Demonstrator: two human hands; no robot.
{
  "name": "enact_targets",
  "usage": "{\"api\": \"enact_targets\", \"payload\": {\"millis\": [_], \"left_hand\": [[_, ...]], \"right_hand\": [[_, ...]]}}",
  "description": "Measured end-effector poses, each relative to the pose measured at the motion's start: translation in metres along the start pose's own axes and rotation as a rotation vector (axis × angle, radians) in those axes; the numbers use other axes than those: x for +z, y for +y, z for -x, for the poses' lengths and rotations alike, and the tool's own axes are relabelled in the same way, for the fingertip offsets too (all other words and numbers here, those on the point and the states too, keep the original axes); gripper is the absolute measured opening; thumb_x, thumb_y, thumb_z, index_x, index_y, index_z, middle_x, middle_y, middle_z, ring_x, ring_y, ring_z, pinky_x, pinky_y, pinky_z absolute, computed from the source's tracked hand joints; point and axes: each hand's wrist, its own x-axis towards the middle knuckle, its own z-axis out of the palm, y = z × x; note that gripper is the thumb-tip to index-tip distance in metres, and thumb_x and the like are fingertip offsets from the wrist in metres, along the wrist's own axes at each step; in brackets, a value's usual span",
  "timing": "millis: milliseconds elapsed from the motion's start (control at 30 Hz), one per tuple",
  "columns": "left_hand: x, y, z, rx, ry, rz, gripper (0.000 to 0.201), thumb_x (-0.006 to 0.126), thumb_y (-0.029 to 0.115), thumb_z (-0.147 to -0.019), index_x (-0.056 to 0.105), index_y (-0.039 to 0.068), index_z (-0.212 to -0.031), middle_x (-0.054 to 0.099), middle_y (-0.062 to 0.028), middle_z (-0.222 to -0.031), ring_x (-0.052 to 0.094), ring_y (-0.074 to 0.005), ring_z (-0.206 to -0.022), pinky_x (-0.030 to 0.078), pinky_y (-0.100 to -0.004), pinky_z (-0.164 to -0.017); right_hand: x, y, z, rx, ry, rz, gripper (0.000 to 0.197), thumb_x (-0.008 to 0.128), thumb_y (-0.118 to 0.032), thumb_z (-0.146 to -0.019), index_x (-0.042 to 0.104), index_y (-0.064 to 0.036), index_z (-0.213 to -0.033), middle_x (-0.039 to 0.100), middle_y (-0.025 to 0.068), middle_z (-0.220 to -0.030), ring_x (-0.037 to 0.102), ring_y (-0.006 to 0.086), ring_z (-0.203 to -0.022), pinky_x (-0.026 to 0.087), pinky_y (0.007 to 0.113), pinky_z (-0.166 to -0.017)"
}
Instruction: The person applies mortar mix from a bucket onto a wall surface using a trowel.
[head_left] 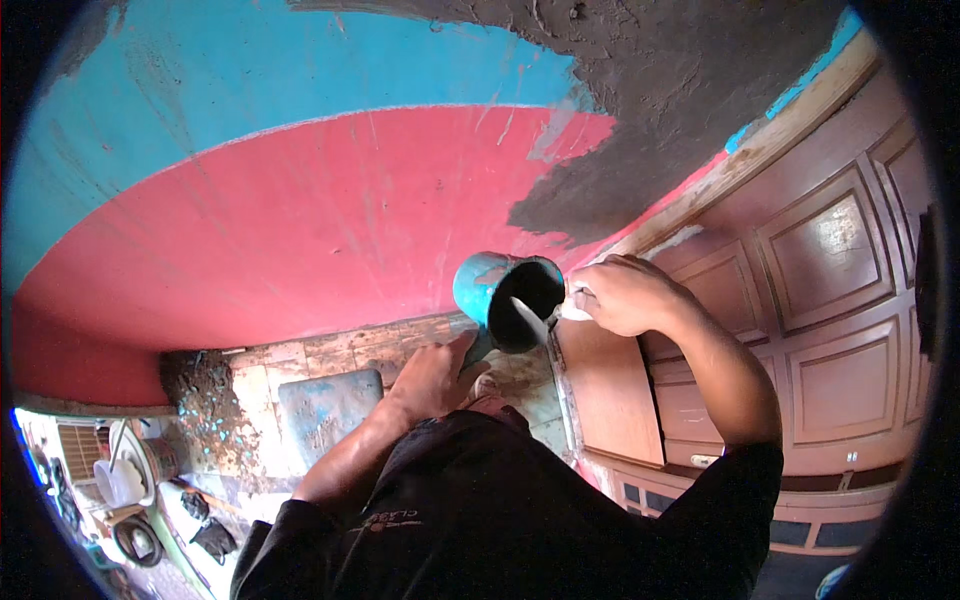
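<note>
My right hand (625,295) is closed round the pale handle of a trowel (530,318). The trowel's blade points left across the dark mouth of a teal bucket (474,285), which is smeared on its outside. My left hand (432,378) is beside the bucket's lower left edge, fingers curled against a greyish-teal thing whose kind I cannot make out. Behind the bucket rises a wall (300,220) painted pink below and blue above. Dark wet-looking plaster (640,140) covers its upper right part, with a ragged edge.
A brown panelled door (825,260) stands at the right, with a wooden board (610,400) low beside it. On the tiled floor to the left lie a stained grey-blue slab (330,412) and a heap of rubble (205,400). Household clutter, including a white tub (120,482), fills the far lower left.
</note>
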Motion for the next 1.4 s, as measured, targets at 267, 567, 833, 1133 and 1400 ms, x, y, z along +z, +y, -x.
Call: {"api": "enact_targets", "payload": {"millis": [267, 567, 833, 1133, 1400], "left_hand": [[-0.035, -0.014, 0.014, 0.029, 0.012, 0.127, 0.036, 0.067, 0.028, -0.095, 0.058, 0.001, -0.117, 0.067, -0.0288, -0.100, 0.064, -0.0485, -0.096, 0.051, -0.0517, -0.078], [-0.054, -0.017, -0.002, 0.131, 0.027, 0.229, 0.039, 0.069, 0.030, -0.096, 0.061, -0.001, -0.118, 0.069, -0.0171, -0.087, 0.066, -0.0271, -0.079, 0.049, -0.0433, -0.070], [-0.066, 0.033, -0.029, -0.177, -0.166, 0.569, 0.025, 0.064, 0.023, -0.102, 0.058, 0.003, -0.115, 0.052, 0.0006, -0.070, 0.048, -0.0080, -0.057, 0.040, -0.0276, -0.051], [-0.053, 0.094, -0.068, -0.149, -0.092, 0.721, 0.027, 0.061, 0.027, -0.104, 0.054, 0.002, -0.111, 0.050, 0.0013, -0.067, 0.047, -0.0081, -0.053, 0.038, -0.0269, -0.048], [-0.032, 0.133, -0.084, -0.130, 0.034, 0.734, 0.028, 0.062, 0.030, -0.104, 0.054, 0.004, -0.108, 0.048, 0.0008, -0.065, 0.045, -0.0083, -0.051, 0.036, -0.0269, -0.046]], "right_hand": [[0.100, 0.064, 0.006, 0.139, -0.121, -1.114, 0.036, 0.057, -0.037, -0.105, 0.064, -0.0057, -0.122, 0.069, 0.0073, -0.080, 0.063, 0.0111, -0.064, 0.048, 0.025, -0.051], [0.176, 0.047, 0.012, -0.092, 0.023, -1.663, 0.038, 0.051, -0.038, -0.106, 0.053, -0.0058, -0.086, 0.055, 0.0042, -0.070, 0.049, 0.0145, -0.055, 0.039, 0.029, -0.049], [0.167, 0.062, 0.026, -0.248, 0.225, -1.777, 0.040, 0.052, -0.044, -0.105, 0.054, -0.0072, -0.091, 0.052, 0.0033, -0.069, 0.048, 0.0140, -0.054, 0.038, 0.028, -0.050], [0.109, 0.120, 0.021, -0.222, 0.378, -1.740, 0.043, 0.053, -0.050, -0.103, 0.056, -0.0065, -0.106, 0.061, 0.0110, -0.072, 0.052, 0.0151, -0.049, 0.040, 0.029, -0.044], [0.074, 0.180, 0.025, -0.250, 0.111, -1.661, 0.046, 0.057, -0.051, -0.101, 0.063, -0.0056, -0.105, 0.066, 0.0116, -0.073, 0.058, 0.0157, -0.051, 0.042, 0.028, -0.043]]}}
